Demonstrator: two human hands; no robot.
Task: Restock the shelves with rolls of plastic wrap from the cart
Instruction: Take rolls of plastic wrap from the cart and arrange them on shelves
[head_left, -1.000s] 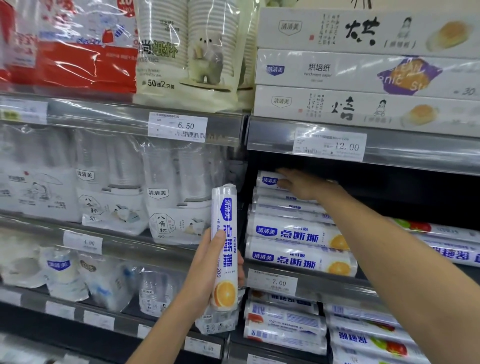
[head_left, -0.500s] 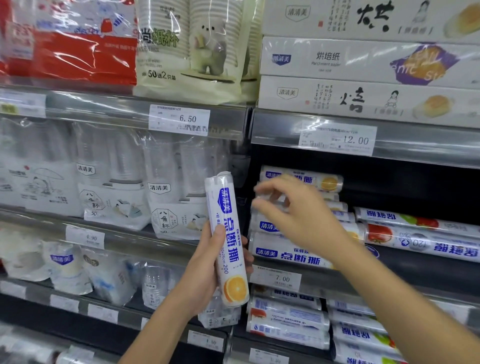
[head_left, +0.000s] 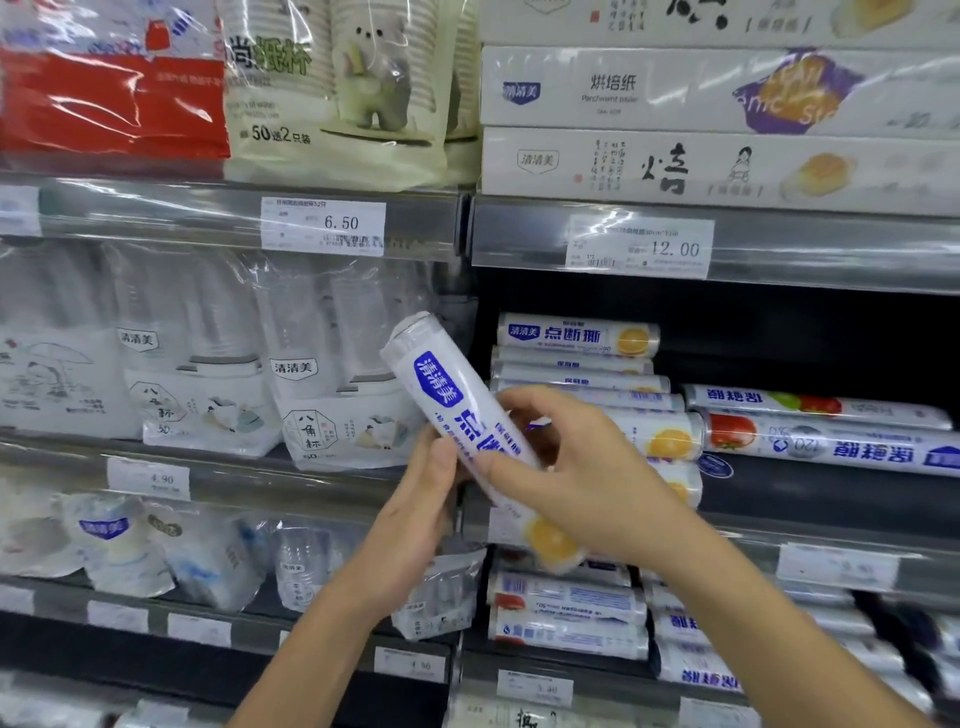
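Observation:
A white roll of plastic wrap (head_left: 441, 384) with blue print and an orange picture at its lower end tilts in front of the shelf, top leaning left. My left hand (head_left: 421, 493) grips it from the left side. My right hand (head_left: 561, 467) wraps its middle from the right. Behind them, a stack of the same rolls (head_left: 576, 343) lies on the middle shelf (head_left: 831, 535). Further right on that shelf lie rolls with a tomato picture (head_left: 821, 441).
Bags of plastic cups (head_left: 208, 364) fill the shelf to the left. Boxes of parchment paper (head_left: 675, 93) sit on the shelf above, over a 12.00 price tag (head_left: 639, 249). More wrap rolls (head_left: 566, 613) lie on the lower shelf. Dark free space shows above the tomato rolls.
My right hand has come back from the stacked rolls and closed on the held roll. The roll has tipped from upright to leaning left. The view has shifted closer.

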